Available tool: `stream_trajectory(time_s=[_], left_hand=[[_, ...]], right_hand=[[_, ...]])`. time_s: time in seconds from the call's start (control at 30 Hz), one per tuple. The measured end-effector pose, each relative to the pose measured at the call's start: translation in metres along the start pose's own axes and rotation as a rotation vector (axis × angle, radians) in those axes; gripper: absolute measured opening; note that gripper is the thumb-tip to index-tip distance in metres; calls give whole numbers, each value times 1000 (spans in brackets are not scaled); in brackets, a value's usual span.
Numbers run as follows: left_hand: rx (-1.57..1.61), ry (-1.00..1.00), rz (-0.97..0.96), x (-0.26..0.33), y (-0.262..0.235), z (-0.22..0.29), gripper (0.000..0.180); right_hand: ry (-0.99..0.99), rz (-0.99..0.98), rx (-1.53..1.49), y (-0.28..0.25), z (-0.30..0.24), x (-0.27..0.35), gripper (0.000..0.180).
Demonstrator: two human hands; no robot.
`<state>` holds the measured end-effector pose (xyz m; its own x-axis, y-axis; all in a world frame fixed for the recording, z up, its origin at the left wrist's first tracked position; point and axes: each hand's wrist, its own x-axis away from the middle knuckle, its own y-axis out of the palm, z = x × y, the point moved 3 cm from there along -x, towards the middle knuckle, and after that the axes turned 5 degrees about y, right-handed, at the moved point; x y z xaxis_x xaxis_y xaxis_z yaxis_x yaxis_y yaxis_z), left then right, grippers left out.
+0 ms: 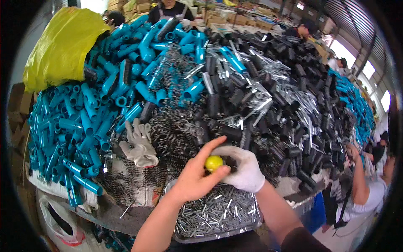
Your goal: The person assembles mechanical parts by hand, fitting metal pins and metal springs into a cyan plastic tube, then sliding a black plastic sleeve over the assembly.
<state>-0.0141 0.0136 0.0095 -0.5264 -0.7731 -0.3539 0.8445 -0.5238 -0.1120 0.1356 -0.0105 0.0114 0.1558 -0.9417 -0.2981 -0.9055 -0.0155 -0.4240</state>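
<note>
My left hand (pixel 194 175) is bare and pinches a small yellow round knob (pixel 213 163) between thumb and fingers. My right hand (pixel 244 169) wears a white glove and closes around the dark part behind the knob; that part is mostly hidden. Both hands hover above a shallow tray (pixel 218 236) filled with several small silver pins. Just beyond the hands lies a heap of black tubes (pixel 294 105) mixed with dark coil springs (pixel 172 130).
A large heap of blue plastic tubes (pixel 79 122) fills the left side, under a yellow sack (pixel 63 46). A spare pair of white gloves (pixel 138 145) lies on the springs. Other people work at the far side and at the right edge (pixel 369 185).
</note>
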Motion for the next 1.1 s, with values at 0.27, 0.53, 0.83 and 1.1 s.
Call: stream_trajectory(time_s=[0.27, 0.53, 0.83, 1.1], left_hand=[[-85, -238, 107, 5, -13, -13, 16], [697, -563, 179, 4, -9, -30, 59], [969, -384, 117, -1, -1, -12, 46], [823, -217, 93, 0, -2, -20, 55]], right_hand=[[258, 334, -234, -12, 16, 6, 42], [376, 356, -548, -16, 17, 14, 32], [307, 222, -433, -9, 8, 12, 33], [348, 294, -370, -10, 13, 14, 32]])
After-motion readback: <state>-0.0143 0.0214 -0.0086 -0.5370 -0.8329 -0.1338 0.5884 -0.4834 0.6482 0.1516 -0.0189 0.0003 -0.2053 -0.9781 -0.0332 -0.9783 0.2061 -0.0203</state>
